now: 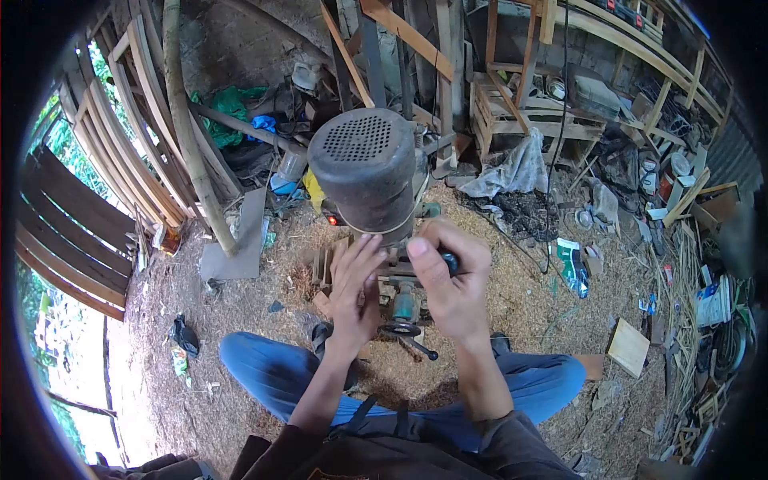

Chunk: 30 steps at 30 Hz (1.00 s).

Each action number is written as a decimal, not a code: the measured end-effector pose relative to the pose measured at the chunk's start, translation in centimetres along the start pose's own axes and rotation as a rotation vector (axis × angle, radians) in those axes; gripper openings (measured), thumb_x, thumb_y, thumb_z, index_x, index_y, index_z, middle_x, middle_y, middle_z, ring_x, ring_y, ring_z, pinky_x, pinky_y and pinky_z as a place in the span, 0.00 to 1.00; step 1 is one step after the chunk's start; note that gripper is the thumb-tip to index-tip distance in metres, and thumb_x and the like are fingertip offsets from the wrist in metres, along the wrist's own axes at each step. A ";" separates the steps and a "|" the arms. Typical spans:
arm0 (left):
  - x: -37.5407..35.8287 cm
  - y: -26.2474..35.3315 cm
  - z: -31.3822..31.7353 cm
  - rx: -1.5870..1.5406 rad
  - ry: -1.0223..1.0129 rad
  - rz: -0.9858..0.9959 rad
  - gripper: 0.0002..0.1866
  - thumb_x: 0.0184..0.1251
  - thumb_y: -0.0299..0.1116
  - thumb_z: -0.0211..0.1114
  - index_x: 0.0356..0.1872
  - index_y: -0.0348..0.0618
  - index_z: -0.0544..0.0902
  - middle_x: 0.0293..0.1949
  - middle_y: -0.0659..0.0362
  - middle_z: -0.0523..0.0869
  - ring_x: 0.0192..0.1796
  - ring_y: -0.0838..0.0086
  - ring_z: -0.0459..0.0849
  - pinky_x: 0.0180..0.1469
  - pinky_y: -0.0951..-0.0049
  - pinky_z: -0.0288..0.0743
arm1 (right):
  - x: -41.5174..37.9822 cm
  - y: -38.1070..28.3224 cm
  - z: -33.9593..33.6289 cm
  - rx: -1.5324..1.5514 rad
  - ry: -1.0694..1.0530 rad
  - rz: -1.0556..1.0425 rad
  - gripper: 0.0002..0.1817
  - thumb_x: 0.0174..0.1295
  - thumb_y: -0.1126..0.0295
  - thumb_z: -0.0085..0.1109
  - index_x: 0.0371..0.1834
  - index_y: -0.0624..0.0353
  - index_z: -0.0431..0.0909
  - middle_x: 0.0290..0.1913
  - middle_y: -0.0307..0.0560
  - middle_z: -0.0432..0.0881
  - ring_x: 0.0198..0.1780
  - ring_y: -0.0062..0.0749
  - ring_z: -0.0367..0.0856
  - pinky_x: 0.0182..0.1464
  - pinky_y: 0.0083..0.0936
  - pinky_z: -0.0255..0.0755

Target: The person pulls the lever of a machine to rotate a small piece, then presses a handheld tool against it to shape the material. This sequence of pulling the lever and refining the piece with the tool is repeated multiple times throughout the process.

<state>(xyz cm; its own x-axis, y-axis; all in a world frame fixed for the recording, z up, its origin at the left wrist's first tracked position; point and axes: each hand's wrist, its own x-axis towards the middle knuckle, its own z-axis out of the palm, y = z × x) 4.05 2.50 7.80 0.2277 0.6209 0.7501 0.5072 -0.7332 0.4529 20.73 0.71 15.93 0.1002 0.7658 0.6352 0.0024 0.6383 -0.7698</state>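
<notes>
In front of me stands an upright bench machine with a dark, vented motor housing (362, 164). My right hand (454, 284) is closed around a black-knobbed handle (450, 262) on its right side, the thumb pointing up. My left hand (356, 284) has its fingers stretched out, right at the machine's body under the motor. What lies behind those fingers is hidden. Below, between my hands, sit a green machine part (406, 304) and a small handwheel (400, 328). A crank with a ball end (432, 354) sticks out beside the wheel.
Wood shavings cover the floor (512, 288). Long boards (120, 152) and a pole (192, 144) lean at the left. At the right lie a green packet (572, 264), a square board (629, 347) and piled scraps. A wooden rack (536, 120) stands at the back, and a cable (560, 120) hangs down.
</notes>
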 end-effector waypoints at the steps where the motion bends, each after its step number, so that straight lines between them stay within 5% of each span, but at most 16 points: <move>1: -0.4 0.0 0.1 -0.002 0.003 0.003 0.24 0.63 0.12 0.57 0.60 0.41 0.80 0.65 0.50 0.82 0.72 0.54 0.74 0.77 0.47 0.56 | -0.1 -0.1 0.4 -0.050 0.059 0.054 0.14 0.65 0.70 0.60 0.24 0.66 0.74 0.22 0.47 0.73 0.27 0.37 0.70 0.34 0.32 0.64; 5: -2.8 -1.6 -0.1 -0.075 -0.016 -0.002 0.21 0.66 0.14 0.56 0.58 0.41 0.81 0.64 0.51 0.83 0.72 0.55 0.75 0.76 0.48 0.56 | -3.3 0.8 0.9 -0.070 0.084 0.022 0.13 0.61 0.70 0.61 0.23 0.66 0.73 0.22 0.49 0.73 0.27 0.40 0.71 0.36 0.34 0.66; 7: -3.9 -2.2 -0.7 -0.087 -0.012 -0.096 0.18 0.70 0.17 0.54 0.58 0.40 0.81 0.63 0.51 0.83 0.72 0.56 0.75 0.76 0.48 0.57 | -5.8 2.2 0.6 -0.078 0.017 -0.190 0.12 0.59 0.70 0.61 0.22 0.67 0.73 0.23 0.49 0.73 0.29 0.42 0.72 0.40 0.36 0.67; 11: -5.2 -2.5 -1.3 -0.172 -0.067 -0.128 0.16 0.74 0.20 0.53 0.58 0.40 0.81 0.63 0.53 0.84 0.71 0.56 0.75 0.76 0.49 0.58 | -6.7 1.9 0.8 -0.075 0.042 -0.172 0.12 0.58 0.71 0.60 0.21 0.68 0.72 0.26 0.50 0.75 0.31 0.44 0.73 0.44 0.38 0.68; 20: -9.2 -2.4 0.6 -0.323 -0.277 -0.069 0.20 0.65 0.17 0.59 0.56 0.43 0.84 0.61 0.56 0.85 0.69 0.59 0.78 0.74 0.51 0.63 | -11.1 3.2 1.5 -0.101 0.072 -0.173 0.13 0.56 0.68 0.59 0.18 0.64 0.73 0.22 0.45 0.75 0.30 0.39 0.75 0.48 0.41 0.69; 24: -9.1 -1.3 2.2 -0.438 -0.233 0.047 0.29 0.53 0.12 0.63 0.60 0.33 0.78 0.68 0.44 0.77 0.71 0.52 0.75 0.72 0.49 0.64 | -11.3 3.4 2.2 -0.115 0.154 -0.192 0.21 0.65 0.61 0.55 0.15 0.59 0.68 0.18 0.42 0.73 0.28 0.34 0.74 0.50 0.42 0.67; 30: -7.8 0.6 3.8 -0.550 -0.125 0.063 0.32 0.57 0.15 0.62 0.67 0.35 0.73 0.71 0.42 0.73 0.74 0.47 0.70 0.75 0.49 0.60 | -11.8 3.8 2.5 -0.094 0.198 -0.219 0.17 0.61 0.64 0.55 0.17 0.61 0.72 0.21 0.43 0.76 0.31 0.37 0.76 0.50 0.42 0.69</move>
<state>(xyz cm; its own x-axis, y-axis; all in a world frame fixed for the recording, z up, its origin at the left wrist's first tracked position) 5.73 -1.78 0.39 0.3574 0.5750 0.7360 -0.0105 -0.7855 0.6188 17.09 -5.72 5.65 0.2793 0.5745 0.7694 0.1368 0.7693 -0.6241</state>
